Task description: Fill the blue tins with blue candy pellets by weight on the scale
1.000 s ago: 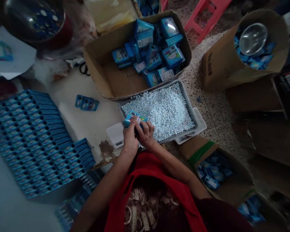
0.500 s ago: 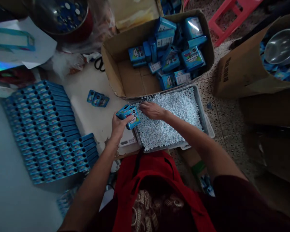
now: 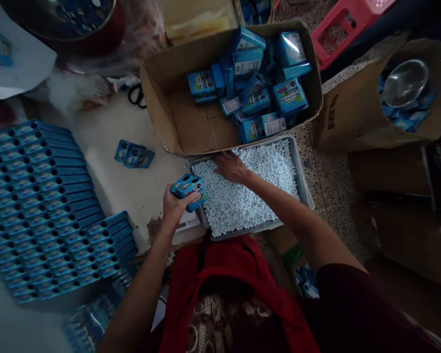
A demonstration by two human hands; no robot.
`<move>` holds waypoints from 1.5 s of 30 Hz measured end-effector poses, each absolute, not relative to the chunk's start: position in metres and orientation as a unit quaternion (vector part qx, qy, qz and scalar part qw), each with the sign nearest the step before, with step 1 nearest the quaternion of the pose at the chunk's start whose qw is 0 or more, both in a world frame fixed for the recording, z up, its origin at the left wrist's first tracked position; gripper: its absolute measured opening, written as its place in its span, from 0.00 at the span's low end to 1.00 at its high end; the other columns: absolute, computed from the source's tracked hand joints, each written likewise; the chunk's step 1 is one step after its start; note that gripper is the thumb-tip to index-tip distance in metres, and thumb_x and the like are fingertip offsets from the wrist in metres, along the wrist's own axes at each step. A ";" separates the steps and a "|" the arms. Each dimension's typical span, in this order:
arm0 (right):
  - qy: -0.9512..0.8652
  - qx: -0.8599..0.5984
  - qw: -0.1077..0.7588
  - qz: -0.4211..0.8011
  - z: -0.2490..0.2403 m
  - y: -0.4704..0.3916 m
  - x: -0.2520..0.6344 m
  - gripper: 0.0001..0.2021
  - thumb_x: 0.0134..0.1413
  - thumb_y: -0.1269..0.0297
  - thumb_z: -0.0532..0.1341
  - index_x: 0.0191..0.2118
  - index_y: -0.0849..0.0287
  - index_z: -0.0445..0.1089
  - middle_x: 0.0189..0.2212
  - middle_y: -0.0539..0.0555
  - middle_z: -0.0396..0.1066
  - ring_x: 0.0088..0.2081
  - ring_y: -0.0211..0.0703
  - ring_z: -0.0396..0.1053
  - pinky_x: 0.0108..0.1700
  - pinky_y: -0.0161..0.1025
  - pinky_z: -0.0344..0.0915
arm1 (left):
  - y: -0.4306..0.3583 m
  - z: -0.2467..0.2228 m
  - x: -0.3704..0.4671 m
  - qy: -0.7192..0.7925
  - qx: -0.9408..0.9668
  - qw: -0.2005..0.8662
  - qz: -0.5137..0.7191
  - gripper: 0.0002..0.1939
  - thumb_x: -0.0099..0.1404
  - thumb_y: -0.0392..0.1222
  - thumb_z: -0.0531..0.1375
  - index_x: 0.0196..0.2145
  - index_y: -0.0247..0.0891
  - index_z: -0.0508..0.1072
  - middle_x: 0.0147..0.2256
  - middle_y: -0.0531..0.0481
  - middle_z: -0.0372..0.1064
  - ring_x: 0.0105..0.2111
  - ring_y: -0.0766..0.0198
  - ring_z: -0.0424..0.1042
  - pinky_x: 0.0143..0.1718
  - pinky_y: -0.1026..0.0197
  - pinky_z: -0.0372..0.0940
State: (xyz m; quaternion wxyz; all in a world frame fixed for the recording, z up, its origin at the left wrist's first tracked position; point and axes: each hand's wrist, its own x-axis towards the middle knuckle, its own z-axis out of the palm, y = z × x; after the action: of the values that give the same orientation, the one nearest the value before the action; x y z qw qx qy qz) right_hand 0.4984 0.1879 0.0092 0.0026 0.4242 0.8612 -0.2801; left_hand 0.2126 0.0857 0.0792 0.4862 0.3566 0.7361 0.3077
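Note:
My left hand [image 3: 175, 207] is wrapped round a few small blue boxes [image 3: 194, 194] with dark round openings at their tops, at the left edge of the tray. A grey tray [image 3: 300, 169] holds a bed of small pale white-blue pellets [image 3: 250, 196]. My right hand [image 3: 231, 167] rests palm down on the pellets near the tray's back edge, fingers spread and partly dipped or shaded at the tips. On the white table [image 3: 123, 189] to the left lie more blue boxes [image 3: 134, 155] in a small group.
Behind the tray stands a cardboard box [image 3: 191, 122] with blue boxes inside. Rows of blue boxes [image 3: 40, 206] fill the left. Scissors [image 3: 135, 95], a red pot [image 3: 110, 34], a pink stool [image 3: 338, 29] and a carton [image 3: 338, 117] holding a clear bowl [image 3: 406, 83] surround the table.
The view has shifted, moving most things leftward. My right hand has gone from bunched fingers beside the held boxes to spread fingers farther right, near the tray's back edge.

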 end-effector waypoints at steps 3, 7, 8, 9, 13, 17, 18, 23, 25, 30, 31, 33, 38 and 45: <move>0.840 0.469 -0.006 -0.274 0.009 0.183 0.502 0.24 0.85 0.62 0.58 0.76 0.60 0.75 0.79 0.71 0.71 0.81 0.72 0.61 0.84 0.76 0.49 | 0.102 0.077 0.221 0.762 0.401 0.440 0.253 0.41 0.37 0.55 0.88 0.45 0.45 0.76 0.42 0.50 0.81 0.44 0.48 0.80 0.48 0.52 0.75; 0.793 0.548 -0.019 -0.268 0.011 0.172 0.511 0.21 0.84 0.57 0.60 0.70 0.58 0.80 0.75 0.71 0.73 0.76 0.76 0.62 0.78 0.74 0.57 | 0.122 0.070 0.235 0.729 0.492 0.392 0.270 0.45 0.39 0.49 0.88 0.53 0.46 0.77 0.49 0.47 0.82 0.52 0.42 0.82 0.56 0.49 0.76; 0.778 0.565 -0.019 -0.272 0.013 0.168 0.514 0.21 0.84 0.57 0.60 0.69 0.59 0.82 0.73 0.71 0.74 0.74 0.76 0.63 0.75 0.71 0.60 | 0.128 0.068 0.239 0.716 0.518 0.385 0.266 0.46 0.40 0.48 0.88 0.55 0.45 0.77 0.50 0.46 0.82 0.53 0.41 0.82 0.57 0.48 0.77; 0.765 0.579 -0.016 -0.281 0.016 0.163 0.517 0.20 0.83 0.57 0.60 0.67 0.60 0.83 0.70 0.72 0.76 0.72 0.75 0.65 0.73 0.69 0.63 | 0.133 0.066 0.242 0.703 0.543 0.383 0.255 0.46 0.41 0.46 0.88 0.56 0.45 0.77 0.50 0.45 0.82 0.53 0.39 0.83 0.59 0.47 0.77; 0.738 0.595 0.011 -0.319 0.033 0.138 0.530 0.19 0.83 0.59 0.61 0.63 0.60 0.86 0.61 0.71 0.81 0.65 0.72 0.71 0.66 0.63 0.68 | 0.154 0.060 0.253 0.649 0.630 0.383 0.189 0.42 0.39 0.39 0.86 0.51 0.42 0.78 0.54 0.38 0.81 0.59 0.30 0.82 0.66 0.41 0.75; 0.747 0.562 -0.037 -0.354 0.046 0.120 0.564 0.21 0.86 0.49 0.62 0.67 0.51 0.86 0.64 0.63 0.85 0.66 0.66 0.75 0.70 0.62 0.67 | 0.170 0.059 0.252 0.637 0.659 0.386 0.102 0.39 0.39 0.38 0.86 0.48 0.43 0.78 0.50 0.37 0.83 0.59 0.24 0.82 0.64 0.38 0.76; 0.742 0.568 -0.066 -0.351 0.046 0.119 0.577 0.22 0.87 0.47 0.61 0.68 0.50 0.86 0.66 0.62 0.84 0.68 0.66 0.74 0.72 0.63 0.66 | 0.172 0.059 0.252 0.633 0.670 0.381 0.074 0.38 0.40 0.38 0.86 0.48 0.43 0.78 0.49 0.37 0.83 0.58 0.23 0.83 0.63 0.38 0.76; 0.669 0.689 -0.104 -0.259 0.015 0.126 0.622 0.27 0.87 0.50 0.59 0.75 0.59 0.81 0.77 0.72 0.72 0.75 0.72 0.66 0.79 0.68 0.61 | 0.178 0.060 0.265 0.598 0.720 0.351 -0.030 0.34 0.46 0.35 0.85 0.49 0.42 0.81 0.38 0.43 0.82 0.50 0.26 0.87 0.56 0.40 0.77; 0.669 0.689 -0.100 -0.260 -0.002 0.126 0.620 0.29 0.86 0.51 0.58 0.77 0.60 0.78 0.77 0.72 0.71 0.75 0.72 0.65 0.79 0.70 0.61 | 0.180 0.061 0.277 0.587 0.732 0.343 -0.047 0.35 0.45 0.36 0.86 0.50 0.42 0.82 0.36 0.44 0.82 0.50 0.26 0.87 0.56 0.41 0.78; 0.625 0.669 -0.238 -0.323 -0.025 0.122 0.579 0.26 0.84 0.45 0.59 0.64 0.57 0.88 0.62 0.69 0.82 0.66 0.68 0.74 0.77 0.66 0.65 | 0.186 0.072 0.317 0.533 0.778 0.316 -0.104 0.35 0.50 0.41 0.84 0.56 0.39 0.83 0.48 0.35 0.88 0.56 0.21 0.87 0.59 0.39 0.77; 0.584 0.671 -0.293 -0.350 -0.026 0.122 0.570 0.27 0.81 0.40 0.61 0.58 0.56 0.89 0.58 0.68 0.84 0.64 0.68 0.76 0.75 0.65 0.67 | 0.188 0.074 0.325 0.522 0.786 0.312 -0.113 0.34 0.52 0.41 0.83 0.56 0.39 0.83 0.50 0.33 0.88 0.57 0.20 0.86 0.60 0.39 0.77; 0.493 0.664 -0.396 -0.398 -0.024 0.122 0.554 0.29 0.75 0.31 0.65 0.47 0.54 0.90 0.50 0.65 0.86 0.58 0.66 0.80 0.71 0.62 0.71 | 0.191 0.079 0.338 0.506 0.797 0.305 -0.125 0.34 0.54 0.42 0.83 0.58 0.39 0.83 0.52 0.33 0.89 0.58 0.21 0.86 0.61 0.39 0.77; 0.297 0.636 -0.542 -0.461 0.000 0.119 0.529 0.31 0.71 0.25 0.62 0.39 0.50 0.84 0.42 0.56 0.85 0.50 0.57 0.83 0.59 0.54 0.80 | 0.180 0.079 0.340 0.499 0.802 0.323 -0.058 0.41 0.57 0.43 0.84 0.66 0.41 0.78 0.58 0.37 0.87 0.61 0.30 0.87 0.62 0.42 0.79; -0.006 0.465 -0.680 -0.567 0.048 0.123 0.509 0.26 0.58 0.29 0.75 0.42 0.48 0.80 0.40 0.53 0.85 0.53 0.57 0.86 0.55 0.54 0.86 | 0.127 0.037 0.306 0.504 0.731 0.416 0.196 0.45 0.54 0.37 0.85 0.65 0.45 0.71 0.63 0.39 0.83 0.63 0.40 0.86 0.67 0.41 0.81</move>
State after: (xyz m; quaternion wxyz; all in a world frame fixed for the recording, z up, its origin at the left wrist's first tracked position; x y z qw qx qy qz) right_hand 0.5092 0.1231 0.0479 -0.6803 0.4649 -0.0062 -0.5666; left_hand 0.3058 0.1266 0.0370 0.4158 0.7315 0.5036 0.1962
